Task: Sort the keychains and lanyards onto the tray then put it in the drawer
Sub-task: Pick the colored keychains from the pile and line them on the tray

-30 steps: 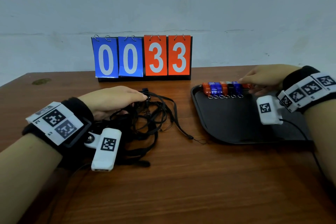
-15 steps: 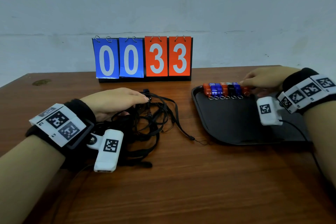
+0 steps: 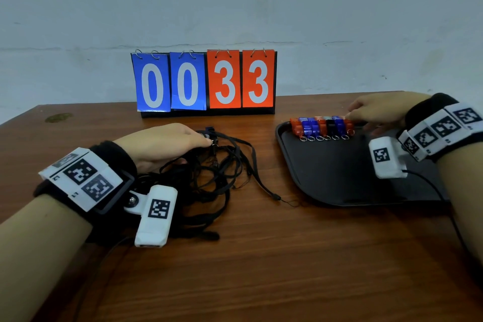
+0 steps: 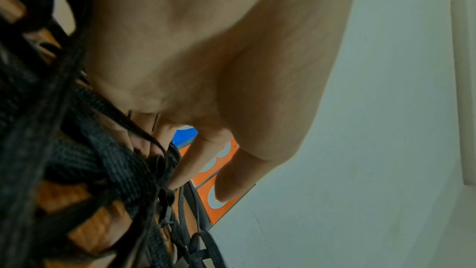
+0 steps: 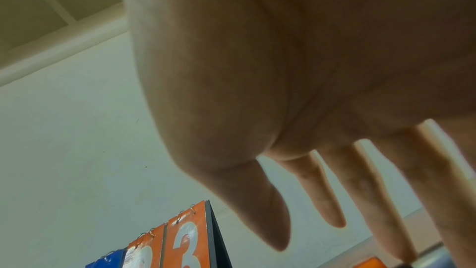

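Observation:
A tangle of black lanyards [image 3: 222, 172] lies on the wooden table at the left. My left hand [image 3: 206, 140] rests on top of it, fingertips at a small clip on the far side. In the left wrist view its fingers [image 4: 185, 168] run straight down onto the woven straps [image 4: 115, 170]. A black tray [image 3: 326, 178] sits at the right. Several orange, blue and black keychains [image 3: 322, 127] stand in a row along its far edge, rings facing me. My right hand [image 3: 352, 115] hovers at the right end of that row, fingers [image 5: 324, 201] straight and spread, holding nothing.
A flip scoreboard [image 3: 206, 81] reading 0033 stands at the back of the table against the wall. One lanyard end [image 3: 274, 196] trails toward the tray's left corner. Bare wood [image 3: 261, 256] stretches across the near half of the table. No drawer is in view.

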Demonstrator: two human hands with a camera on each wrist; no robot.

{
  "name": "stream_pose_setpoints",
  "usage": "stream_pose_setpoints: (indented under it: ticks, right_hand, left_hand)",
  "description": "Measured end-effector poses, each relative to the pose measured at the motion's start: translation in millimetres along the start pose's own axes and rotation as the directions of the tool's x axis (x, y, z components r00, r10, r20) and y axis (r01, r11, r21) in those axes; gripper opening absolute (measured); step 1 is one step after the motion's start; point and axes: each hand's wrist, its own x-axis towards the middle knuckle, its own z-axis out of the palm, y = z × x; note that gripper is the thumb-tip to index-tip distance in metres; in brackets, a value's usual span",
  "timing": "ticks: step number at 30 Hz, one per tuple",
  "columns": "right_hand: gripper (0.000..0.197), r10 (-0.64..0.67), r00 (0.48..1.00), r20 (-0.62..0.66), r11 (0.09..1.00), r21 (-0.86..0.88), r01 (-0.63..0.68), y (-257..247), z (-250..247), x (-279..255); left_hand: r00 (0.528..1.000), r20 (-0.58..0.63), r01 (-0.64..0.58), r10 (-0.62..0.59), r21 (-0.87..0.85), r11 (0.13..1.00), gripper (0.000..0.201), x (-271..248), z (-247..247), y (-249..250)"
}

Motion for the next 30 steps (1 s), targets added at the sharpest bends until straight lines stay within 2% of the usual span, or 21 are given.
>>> stream_pose_setpoints:
  ticks: [4,8,10,13,15,19,22,25,30]
  right_hand:
    - [0.037,-0.035,0.999,-0.03,0.988,-0.149,0.03,-6,-3,-8]
    - [0.042,-0.167,0.979,-0.119,0.952,-0.277,0.129,-17,-10,-22]
    - [0.043,-0.216,0.971,-0.103,0.958,-0.214,0.19,-24,-11,-28]
    - [0.04,-0.296,0.952,-0.076,0.955,-0.021,0.295,-36,-7,-41]
    - [0.037,-0.389,0.92,-0.044,0.919,0.054,0.391,-47,-2,-52]
    - [0.028,-0.552,0.832,0.054,0.832,0.108,0.545,-71,13,-75]
    - [0.025,-0.614,0.777,0.138,0.781,0.247,0.573,-82,24,-88]
    - [0.024,-0.667,0.722,0.185,0.737,0.307,0.602,-88,32,-96]
    - [0.022,-0.699,0.68,0.22,0.702,0.393,0.595,-91,38,-101]
  left_hand:
    - [1.0,0.011,-0.017,0.016,0.043,0.999,0.032,-3,-1,1]
    - [0.987,-0.055,-0.153,0.153,0.011,0.988,0.023,-9,-1,5]
    - [0.974,-0.067,-0.217,0.214,-0.039,0.975,0.027,-10,0,8]
    - [0.967,-0.045,-0.253,0.249,-0.195,0.948,0.028,-13,1,10]
    - [0.962,-0.003,-0.262,0.272,-0.287,0.921,0.029,-14,2,10]
    - [0.943,0.101,-0.264,0.317,-0.352,0.898,0.031,-16,1,8]
    - [0.92,0.168,-0.253,0.354,-0.435,0.864,0.037,-18,1,9]
    - [0.895,0.196,-0.251,0.4,-0.522,0.815,0.042,-19,2,11]
    - [0.842,0.249,-0.215,0.478,-0.657,0.723,0.047,-22,4,14]
